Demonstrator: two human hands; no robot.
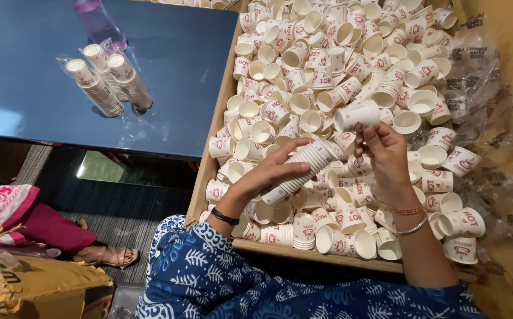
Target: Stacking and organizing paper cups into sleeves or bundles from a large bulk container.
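The left hand (268, 171) is clamped around a nested stack of cups (304, 165), a long white column lying tilted, its open end pointing up and to the right toward the other hand. The fingers wrap over the top of the stack and the thumb sits beneath it. A dark band circles the left wrist, and a blue patterned sleeve (197, 266) covers the forearm.

The right hand (383, 150) is closed on a single paper cup (357, 115), white with red print, pinched between fingertips and thumb and held just above and beside the open end of the stack. Whether the cup touches the stack cannot be told. Bangles and a red thread sit on the right wrist.

Both hands hover over a shallow cardboard tray (209, 171) heaped with loose paper cups (327, 65) of the same kind, lying on their sides, upright and upside down in no order. A few short nested stacks lie among them near the tray's near edge. Crumpled clear plastic wrap (487, 94) lines the tray's right side.

To the left of the tray is a dark blue surface (168, 65). On it lie three wrapped sleeves of cups (109, 80), side by side in clear plastic, and just behind them stands a pink bottle (100, 23). Below that surface, on the floor, another person's sandalled foot (112, 256) shows beside pink cloth (14, 212) and a torn cardboard box (32, 286).
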